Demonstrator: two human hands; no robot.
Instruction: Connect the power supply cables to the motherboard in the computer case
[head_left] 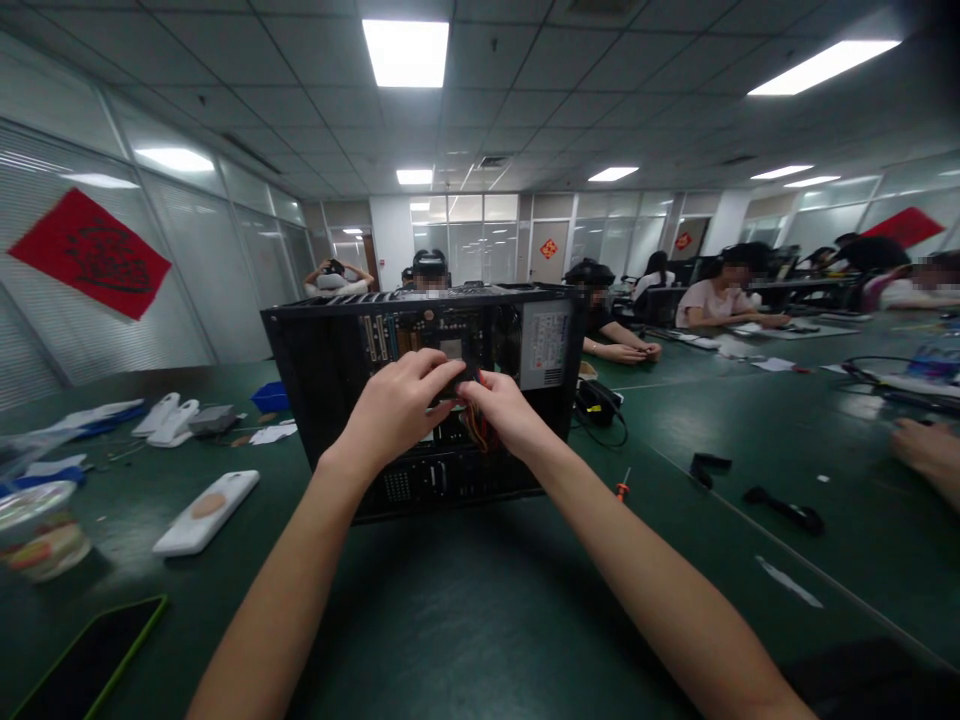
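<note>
An open black computer case (322,370) stands on its side on the green table (465,600), its motherboard facing me. Both my hands reach into it. My left hand (397,405) has its fingers curled and pinched on a small dark part near the board's middle. My right hand (506,410) meets it from the right, fingers closed on the same spot beside a bundle of coloured wires (480,430). What exactly they grip is hidden by the fingers. A silver power supply label (545,345) shows at the case's upper right.
A white phone-shaped case (206,512), a dark phone (90,660) and a food cup (41,535) lie at left. A small orange screwdriver (622,487) and black straps (784,508) lie at right. Another person's hand (930,452) rests at the far right; several people sit behind.
</note>
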